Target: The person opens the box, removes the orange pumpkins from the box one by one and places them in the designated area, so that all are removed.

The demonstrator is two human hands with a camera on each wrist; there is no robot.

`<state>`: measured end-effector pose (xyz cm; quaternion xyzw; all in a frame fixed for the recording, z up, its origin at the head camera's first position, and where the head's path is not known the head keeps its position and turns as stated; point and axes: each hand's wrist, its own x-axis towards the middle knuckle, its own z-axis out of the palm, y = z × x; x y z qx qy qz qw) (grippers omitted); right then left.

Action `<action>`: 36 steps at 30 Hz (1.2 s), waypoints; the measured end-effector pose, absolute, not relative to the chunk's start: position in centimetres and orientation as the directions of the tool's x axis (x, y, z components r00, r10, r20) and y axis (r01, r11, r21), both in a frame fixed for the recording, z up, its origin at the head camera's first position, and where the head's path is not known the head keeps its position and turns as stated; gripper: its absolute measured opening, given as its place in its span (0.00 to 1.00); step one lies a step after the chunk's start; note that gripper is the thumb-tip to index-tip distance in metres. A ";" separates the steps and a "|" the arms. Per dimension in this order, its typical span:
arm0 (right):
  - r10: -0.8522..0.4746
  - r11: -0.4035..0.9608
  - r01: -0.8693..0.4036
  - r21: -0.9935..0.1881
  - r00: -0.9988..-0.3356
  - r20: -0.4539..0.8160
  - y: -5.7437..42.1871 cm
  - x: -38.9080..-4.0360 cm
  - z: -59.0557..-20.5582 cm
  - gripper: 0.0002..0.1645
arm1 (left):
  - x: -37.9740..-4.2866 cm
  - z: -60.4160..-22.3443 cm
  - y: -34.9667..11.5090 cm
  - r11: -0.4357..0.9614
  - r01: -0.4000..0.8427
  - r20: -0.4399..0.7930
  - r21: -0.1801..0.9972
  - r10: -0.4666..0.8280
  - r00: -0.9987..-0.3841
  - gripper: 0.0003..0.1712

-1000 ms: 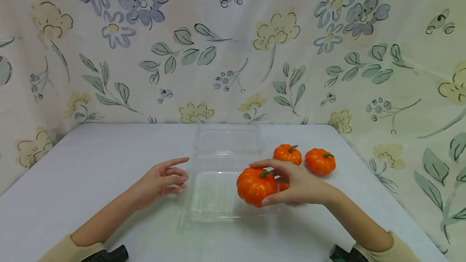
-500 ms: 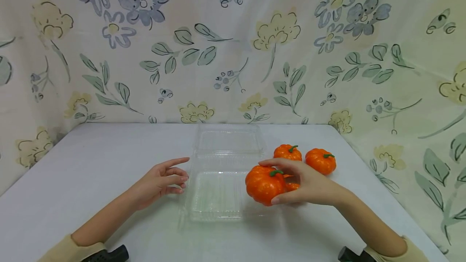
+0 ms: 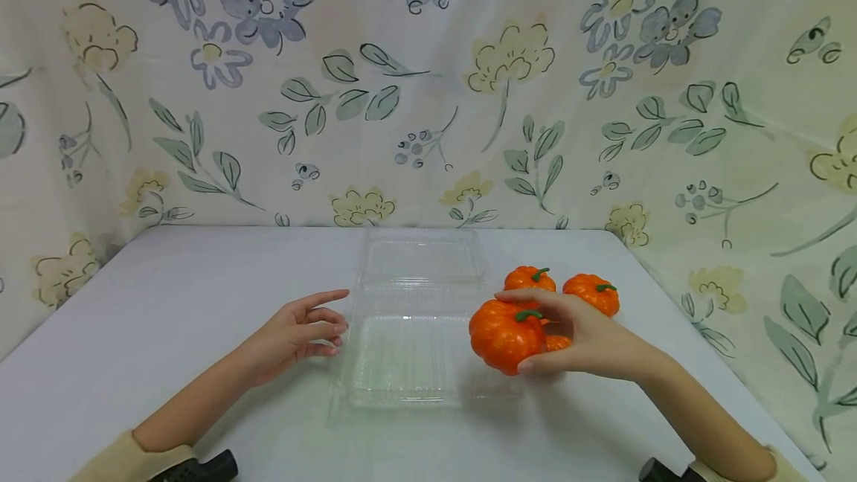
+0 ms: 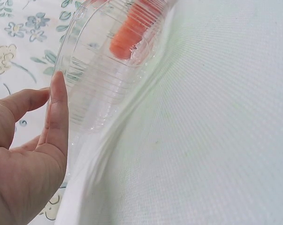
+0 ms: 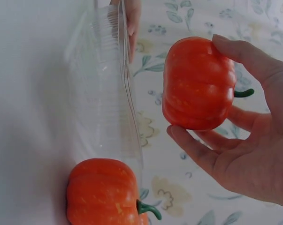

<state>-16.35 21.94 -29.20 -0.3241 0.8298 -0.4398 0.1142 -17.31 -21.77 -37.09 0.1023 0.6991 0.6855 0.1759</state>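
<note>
A small orange pumpkin with a green stem (image 3: 506, 337) is held up by my right hand (image 3: 589, 337), thumb and fingertips on its sides, above the right edge of a clear plastic clamshell box (image 3: 402, 363). The box lies unfolded, its lid (image 3: 422, 260) flat towards the back. My left hand (image 3: 297, 337) is beside the box's left rim, fingers loosely extended and holding nothing; whether a fingertip touches the rim I cannot tell. In the right wrist view another pumpkin (image 5: 103, 192) sits at the box's side; the head view shows it mostly hidden behind the right hand.
Two more orange pumpkins, one behind the right hand (image 3: 530, 278) and one further right (image 3: 592, 294), rest on the white table (image 3: 221, 274). A flower-printed curtain (image 3: 428, 95) stands along the back and sides.
My right hand has carried the pumpkin rightwards, from over the box to its right edge. The left hand and the box have stayed put.
</note>
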 end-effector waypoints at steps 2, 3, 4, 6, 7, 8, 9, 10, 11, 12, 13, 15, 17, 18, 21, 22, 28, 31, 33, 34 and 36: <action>-0.637 0.400 -0.438 -0.805 -0.765 0.100 22.1 -16.3 -29.1 0.40 | -17.3 -37.1 -21.8 0.039 -0.097 -0.104 0.995 0.384 -0.917 0.44; -0.634 0.403 -0.443 -0.800 -0.766 0.105 22.3 -16.2 -29.0 0.39 | -17.3 -37.1 -21.8 0.039 -0.097 -0.104 0.995 0.384 -0.917 0.44; -0.631 0.408 -0.448 -0.796 -0.768 0.109 22.4 -16.2 -29.0 0.39 | -17.3 -37.1 -21.8 0.039 -0.097 -0.104 0.995 0.383 -0.918 0.44; -0.625 0.416 -0.456 -0.787 -0.772 0.117 22.6 -16.1 -28.9 0.40 | -17.3 -37.1 -21.7 0.040 -0.098 -0.105 0.994 0.381 -0.918 0.44; -0.622 0.422 -0.460 -0.781 -0.774 0.120 22.8 -16.1 -28.9 0.40 | -17.3 -37.1 -21.7 0.040 -0.098 -0.106 0.994 0.381 -0.918 0.44; -0.619 0.427 -0.464 -0.776 -0.776 0.123 22.9 -16.1 -28.8 0.40 | -17.3 -37.1 -21.7 0.041 -0.098 -0.106 0.994 0.380 -0.919 0.44; -0.615 0.433 -0.465 -0.772 -0.779 0.124 23.1 -16.0 -28.8 0.40 | -17.3 -37.1 -21.8 0.041 -0.098 -0.107 0.994 0.381 -0.919 0.44; -0.610 0.439 -0.463 -0.770 -0.783 0.123 23.2 -16.0 -28.8 0.40 | -17.3 -37.1 -21.8 0.042 -0.098 -0.107 0.994 0.381 -0.919 0.44; -0.605 0.445 -0.460 -0.768 -0.787 0.121 23.4 -16.0 -28.7 0.40 | -17.3 -37.1 -21.8 0.043 -0.099 -0.107 0.994 0.381 -0.919 0.44; -0.601 0.448 -0.457 -0.769 -0.791 0.119 23.5 -16.0 -28.7 0.40 | -17.3 -37.1 -21.8 0.042 -0.099 -0.108 0.994 0.381 -0.918 0.44; -0.597 0.452 -0.455 -0.767 -0.794 0.119 23.7 -16.0 -28.6 0.39 | -17.3 -37.1 -21.8 0.041 -0.099 -0.107 0.994 0.381 -0.918 0.44; -0.594 0.452 -0.456 -0.767 -0.795 0.122 24.0 -16.0 -28.5 0.39 | -17.3 -37.1 -21.8 0.040 -0.100 -0.108 0.994 0.381 -0.918 0.44; -0.594 0.449 -0.460 -0.766 -0.794 0.129 24.3 -16.1 -28.5 0.40 | -17.3 -37.0 -21.7 0.040 -0.102 -0.109 0.994 0.380 -0.919 0.44; -0.595 0.445 -0.463 -0.767 -0.793 0.133 24.4 -16.1 -28.5 0.40 | -17.3 -37.0 -21.7 0.040 -0.102 -0.110 0.994 0.379 -0.919 0.44; -0.592 0.444 -0.469 -0.764 -0.793 0.143 25.0 -16.3 -28.4 0.40 | -17.3 -37.0 -21.7 0.042 -0.106 -0.114 0.994 0.377 -0.919 0.44; -0.589 0.443 -0.469 -0.764 -0.794 0.146 25.2 -16.3 -28.4 0.40 | -17.3 -37.0 -21.7 0.043 -0.106 -0.115 0.993 0.377 -0.919 0.44; -0.615 0.422 -0.522 -0.741 -0.765 0.188 26.4 -17.1 -28.5 0.41 | -17.3 -37.0 -21.8 0.044 -0.106 -0.115 0.993 0.377 -0.919 0.44; -0.613 0.424 -0.519 -0.742 -0.767 0.187 27.2 -17.8 -28.5 0.41 | -17.3 -37.0 -21.8 0.042 -0.104 -0.112 0.994 0.378 -0.919 0.44; -0.603 0.426 -0.500 -0.754 -0.778 0.175 27.7 -18.2 -28.6 0.41 | -17.3 -37.1 -21.8 0.039 -0.102 -0.110 0.994 0.379 -0.919 0.44; -0.601 0.425 -0.496 -0.757 -0.780 0.173 28.0 -18.4 -28.6 0.41 | -17.3 -37.1 -21.8 0.037 -0.102 -0.108 0.994 0.379 -0.919 0.44; -0.595 0.424 -0.479 -0.769 -0.787 0.163 28.4 -18.7 -28.7 0.41 | -17.3 -37.1 -21.8 0.035 -0.103 -0.108 0.994 0.380 -0.919 0.44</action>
